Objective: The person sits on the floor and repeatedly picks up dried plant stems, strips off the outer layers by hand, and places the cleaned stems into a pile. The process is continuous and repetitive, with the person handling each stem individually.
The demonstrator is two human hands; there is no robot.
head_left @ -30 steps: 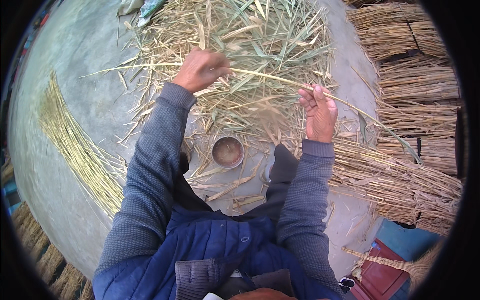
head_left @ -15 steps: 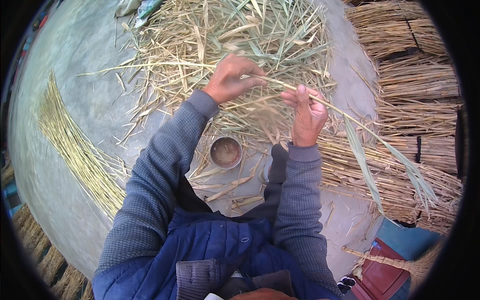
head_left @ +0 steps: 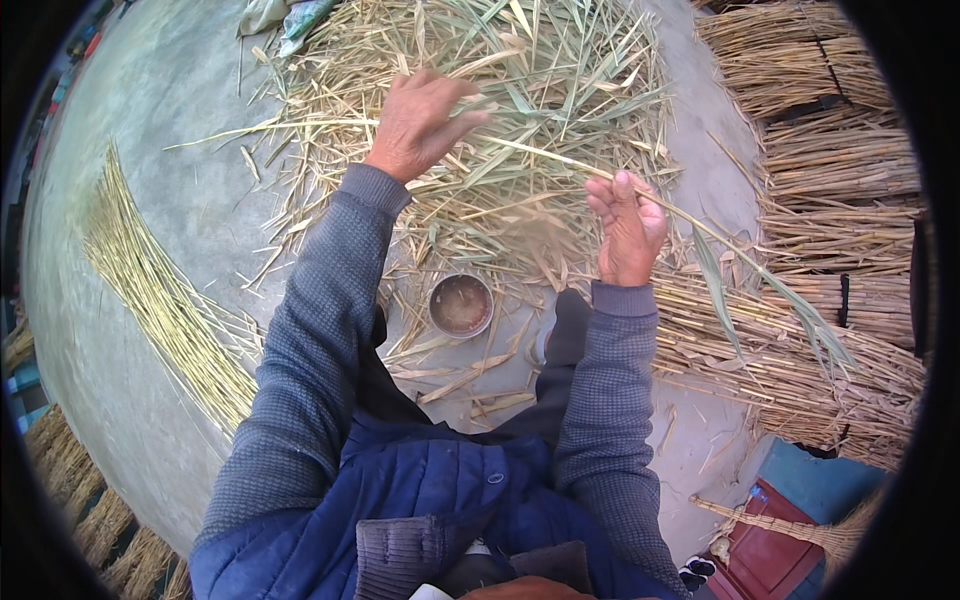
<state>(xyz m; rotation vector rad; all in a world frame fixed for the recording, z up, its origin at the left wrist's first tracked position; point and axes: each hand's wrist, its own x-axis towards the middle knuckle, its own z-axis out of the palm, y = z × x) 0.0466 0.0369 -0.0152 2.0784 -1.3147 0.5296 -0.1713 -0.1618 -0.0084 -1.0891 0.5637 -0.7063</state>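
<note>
A thin pale stalk [head_left: 552,156] slants just below the left thumb and across the right fingertips, clamped between the thumb and fingers of the right hand [head_left: 630,232], with green leaves [head_left: 712,292] drooping to the right of that grip. The left hand [head_left: 418,125] has its thumb and forefinger apart above the stalk, though I cannot tell whether its hidden fingers touch it. Beyond both hands' fingers spreads a litter heap [head_left: 590,60]; nearer the body than the fingers sits a round bowl [head_left: 432,306].
</note>
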